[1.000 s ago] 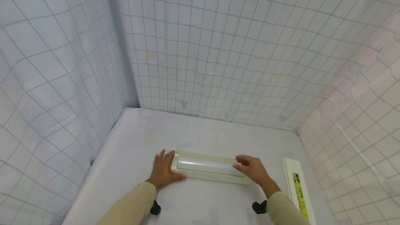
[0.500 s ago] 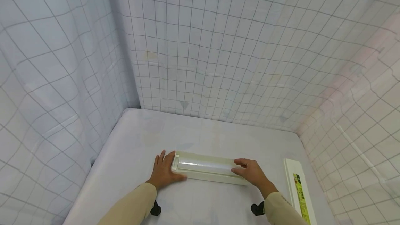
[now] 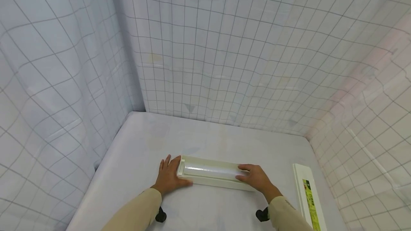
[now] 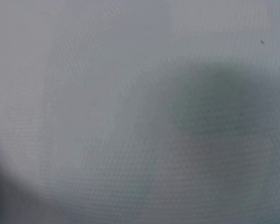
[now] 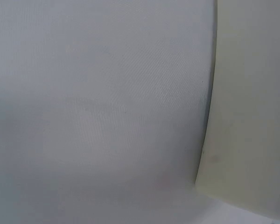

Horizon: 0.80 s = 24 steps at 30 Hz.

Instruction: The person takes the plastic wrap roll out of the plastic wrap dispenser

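Observation:
A long cream cling film dispenser box (image 3: 218, 184) lies without a cover on the white-clothed table, a shiny clear roll of film (image 3: 208, 170) inside it. My left hand (image 3: 168, 178) holds the box's left end, thumb along the near side and index finger at the far corner, the other fingers spread. Over the right part of the roll is my right hand (image 3: 257, 179), its fingers and thumb loosely curved with a gap between them. Whether they press on the film cannot be told. The right wrist view has a smooth cream wall (image 5: 252, 102) along its right side.
A long white lid (image 3: 309, 195) with a yellow-green label lies at the right, apart from the box. White tablecloth (image 3: 192, 131) surrounds both. Grid-patterned curtains (image 3: 212, 45) stand behind and at both sides. Blurred cloth (image 4: 107, 116) fills the left wrist view.
My right hand has shifted a little to the left and lower along the roll. My left hand keeps its place at the box's left end; box and lid stay put.

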Each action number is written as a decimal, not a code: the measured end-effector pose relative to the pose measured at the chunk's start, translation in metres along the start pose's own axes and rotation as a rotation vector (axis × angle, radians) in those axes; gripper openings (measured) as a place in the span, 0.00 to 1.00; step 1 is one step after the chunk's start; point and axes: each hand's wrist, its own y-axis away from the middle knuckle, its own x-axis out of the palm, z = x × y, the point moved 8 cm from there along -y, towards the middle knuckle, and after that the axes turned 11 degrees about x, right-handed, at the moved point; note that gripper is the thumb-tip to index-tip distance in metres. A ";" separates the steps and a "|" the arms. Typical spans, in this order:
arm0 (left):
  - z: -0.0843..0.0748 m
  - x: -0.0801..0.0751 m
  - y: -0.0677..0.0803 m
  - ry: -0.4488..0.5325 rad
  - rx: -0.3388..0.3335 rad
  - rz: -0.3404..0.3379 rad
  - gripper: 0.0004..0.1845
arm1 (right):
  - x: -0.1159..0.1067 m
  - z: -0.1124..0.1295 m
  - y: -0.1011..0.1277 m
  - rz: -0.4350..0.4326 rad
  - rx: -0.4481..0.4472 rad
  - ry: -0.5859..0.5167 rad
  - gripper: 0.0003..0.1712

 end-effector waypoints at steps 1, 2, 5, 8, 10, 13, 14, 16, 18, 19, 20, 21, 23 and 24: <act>0.000 0.000 0.000 -0.001 0.003 -0.005 0.63 | 0.001 0.000 -0.001 0.005 -0.002 0.009 0.31; 0.000 0.000 0.000 0.001 0.008 -0.013 0.63 | 0.002 0.001 -0.002 0.009 -0.005 0.011 0.31; 0.000 -0.001 0.000 0.004 0.014 -0.024 0.63 | 0.005 0.001 -0.004 0.020 -0.015 0.002 0.31; 0.001 0.001 -0.001 0.003 0.006 -0.013 0.63 | 0.008 0.001 -0.006 0.031 -0.010 -0.013 0.31; 0.002 0.002 0.000 -0.001 -0.005 0.002 0.63 | 0.010 0.001 -0.006 0.042 -0.007 -0.029 0.32; 0.001 0.001 0.000 0.010 -0.007 -0.003 0.63 | 0.012 0.002 -0.007 0.050 -0.013 -0.033 0.32; 0.001 0.001 0.000 0.011 -0.006 -0.006 0.63 | 0.013 0.002 -0.007 0.051 -0.016 -0.032 0.32; -0.001 -0.001 0.001 0.013 0.003 -0.018 0.62 | 0.014 0.002 -0.007 0.049 -0.019 -0.031 0.32; -0.002 -0.001 0.002 0.012 0.011 -0.026 0.62 | 0.017 0.001 -0.008 0.053 -0.014 -0.037 0.32; -0.003 -0.002 0.002 0.015 0.017 -0.032 0.62 | 0.018 0.001 -0.009 0.056 -0.021 -0.033 0.33; -0.003 -0.002 0.002 0.013 0.023 -0.037 0.62 | 0.019 0.001 -0.009 0.062 -0.019 -0.038 0.33; -0.003 -0.002 0.002 0.012 0.028 -0.042 0.62 | 0.020 0.001 -0.009 0.070 -0.018 -0.046 0.34; -0.002 -0.001 0.002 0.008 0.025 -0.035 0.62 | 0.021 0.002 -0.010 0.087 -0.018 -0.057 0.35; -0.002 -0.001 0.002 0.005 0.023 -0.032 0.62 | 0.022 0.002 -0.010 0.099 -0.017 -0.065 0.35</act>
